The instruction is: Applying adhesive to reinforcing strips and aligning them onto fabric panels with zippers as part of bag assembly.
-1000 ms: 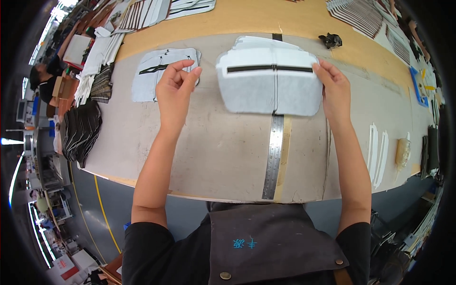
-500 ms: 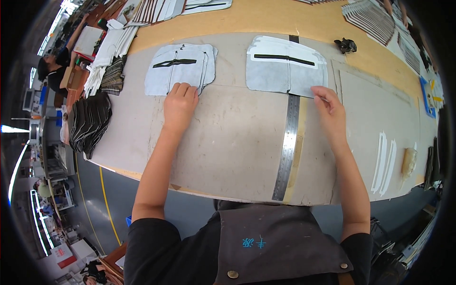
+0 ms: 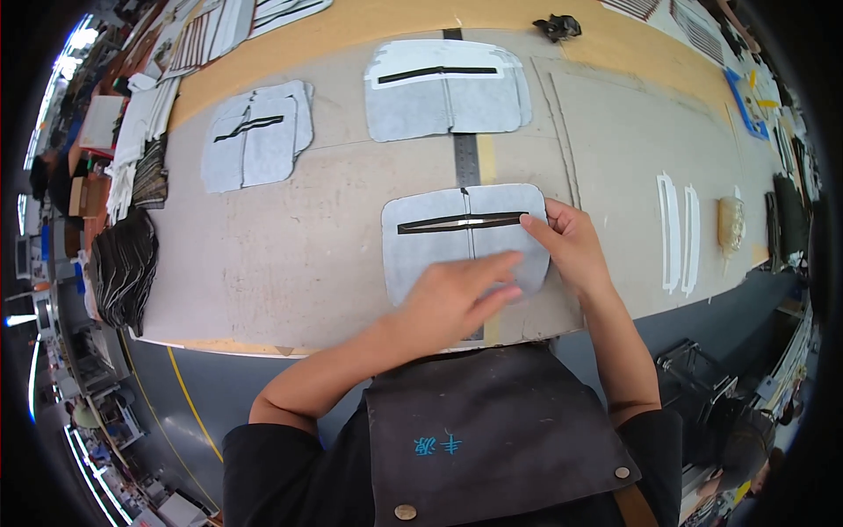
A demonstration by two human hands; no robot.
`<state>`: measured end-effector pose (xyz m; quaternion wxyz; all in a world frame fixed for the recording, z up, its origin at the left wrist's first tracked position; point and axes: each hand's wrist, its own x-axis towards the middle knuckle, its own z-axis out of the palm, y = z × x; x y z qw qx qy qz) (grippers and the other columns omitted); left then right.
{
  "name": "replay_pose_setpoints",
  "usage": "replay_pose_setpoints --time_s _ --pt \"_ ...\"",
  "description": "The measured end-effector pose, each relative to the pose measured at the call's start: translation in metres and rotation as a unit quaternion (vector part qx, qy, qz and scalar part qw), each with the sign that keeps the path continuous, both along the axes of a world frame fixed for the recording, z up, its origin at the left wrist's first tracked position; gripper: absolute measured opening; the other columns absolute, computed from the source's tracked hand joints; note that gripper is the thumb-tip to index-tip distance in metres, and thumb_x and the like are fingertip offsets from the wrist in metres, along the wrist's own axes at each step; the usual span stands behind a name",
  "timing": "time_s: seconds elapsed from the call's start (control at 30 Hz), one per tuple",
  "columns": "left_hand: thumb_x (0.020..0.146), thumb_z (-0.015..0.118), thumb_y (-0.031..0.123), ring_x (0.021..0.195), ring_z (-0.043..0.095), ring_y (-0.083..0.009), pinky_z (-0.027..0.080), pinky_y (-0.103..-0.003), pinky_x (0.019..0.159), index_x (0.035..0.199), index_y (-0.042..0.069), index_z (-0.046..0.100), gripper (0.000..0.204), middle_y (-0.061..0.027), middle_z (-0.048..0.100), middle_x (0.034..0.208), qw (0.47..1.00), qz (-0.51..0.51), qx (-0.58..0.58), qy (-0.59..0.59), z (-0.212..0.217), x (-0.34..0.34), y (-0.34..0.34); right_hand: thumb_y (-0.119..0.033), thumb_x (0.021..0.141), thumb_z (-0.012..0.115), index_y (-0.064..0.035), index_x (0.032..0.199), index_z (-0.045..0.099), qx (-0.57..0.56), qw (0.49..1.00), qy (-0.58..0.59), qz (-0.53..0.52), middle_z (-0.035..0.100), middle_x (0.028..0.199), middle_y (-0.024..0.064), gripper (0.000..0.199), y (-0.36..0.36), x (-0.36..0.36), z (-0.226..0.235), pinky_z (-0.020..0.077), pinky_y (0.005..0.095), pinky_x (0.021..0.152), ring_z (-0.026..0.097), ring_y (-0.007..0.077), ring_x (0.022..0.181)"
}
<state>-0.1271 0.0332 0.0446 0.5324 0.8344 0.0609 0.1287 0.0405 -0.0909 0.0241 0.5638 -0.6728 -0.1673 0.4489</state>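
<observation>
A grey fabric panel (image 3: 421, 241) with a long black slit lies flat near the table's front edge, over a metal ruler (image 3: 465, 158). My left hand (image 3: 457, 299) presses flat on its lower right part, fingers spread. At the panel's right edge my right hand (image 3: 571, 246) pinches the cloth close to the end of the slit. Two more grey panels lie farther back: one (image 3: 443, 97) straight ahead, another pile (image 3: 255, 140) to the left.
The tan cardboard-covered worktable (image 3: 281, 255) runs left to right. Stacks of dark and striped fabric pieces (image 3: 123, 268) sit at the left edge. White strips (image 3: 676, 233) and a small pale object (image 3: 731, 224) lie on the right. A black clip (image 3: 558, 26) rests at the back.
Both hands came back from the far panels toward the front edge. A grey panel now lies close to me over the ruler, with both hands on it.
</observation>
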Motion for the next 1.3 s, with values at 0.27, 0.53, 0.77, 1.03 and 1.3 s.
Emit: replay_pose_setpoints --time_s 0.27,0.53,0.77,1.03,1.3 --pt "0.072 0.08 0.006 0.088 0.059 -0.0295 0.05 -0.04 0.076 0.093 0.0 0.063 0.027 -0.0122 0.06 0.089 0.938 0.153 0.303 0.068 -0.029 0.006 0.07 -0.005 0.091 0.061 0.0013 0.117 0.062 -0.144 0.95 -0.276 0.006 0.065 0.112 0.0111 0.028 -0.037 0.009 0.014 0.0499 0.0292 0.075 0.063 0.0157 0.089" --pt "0.074 0.077 0.007 0.078 0.058 -0.0312 0.049 -0.04 0.069 0.084 0.002 0.059 0.022 -0.0122 0.059 0.081 0.96 0.131 0.168 0.181 -0.014 0.018 0.062 -0.024 0.092 0.06 0.0028 0.145 0.037 -0.083 0.744 -0.614 0.25 0.033 0.153 0.0197 0.063 -0.02 -0.034 -0.004 0.0256 0.0428 0.117 0.03 0.0337 0.143" --pt "0.08 0.073 0.004 0.066 0.061 -0.0218 0.05 -0.032 0.061 0.087 0.0 0.06 0.015 -0.0106 0.062 0.078 0.956 0.144 0.217 0.135 -0.031 0.007 0.071 -0.031 0.093 0.058 0.0093 0.144 0.033 -0.097 0.738 -0.608 0.276 0.028 0.155 0.0227 0.069 -0.013 -0.051 -0.008 0.0196 0.0438 0.12 0.024 0.0344 0.146" --pt "0.08 0.073 0.002 0.06 0.054 -0.0129 0.047 -0.027 0.059 0.099 0.001 0.059 0.024 -0.0037 0.056 0.068 0.97 0.165 0.056 0.171 -0.015 -0.003 0.078 -0.022 0.092 0.058 0.0094 0.143 0.036 -0.102 0.737 -0.614 0.264 0.03 0.154 0.0225 0.063 -0.011 -0.057 -0.006 0.0206 0.0439 0.119 0.026 0.0341 0.146" --pt "0.081 0.073 -0.001 0.058 0.048 -0.0096 0.043 -0.025 0.056 0.103 0.006 0.068 0.023 -0.0017 0.054 0.067 0.977 0.128 0.036 0.168 -0.018 -0.01 0.078 -0.015 0.089 0.062 0.0069 0.136 0.046 -0.069 0.725 -0.636 0.257 0.041 0.149 0.0184 0.054 -0.012 -0.054 -0.01 0.03 0.0428 0.116 0.036 0.0313 0.141"
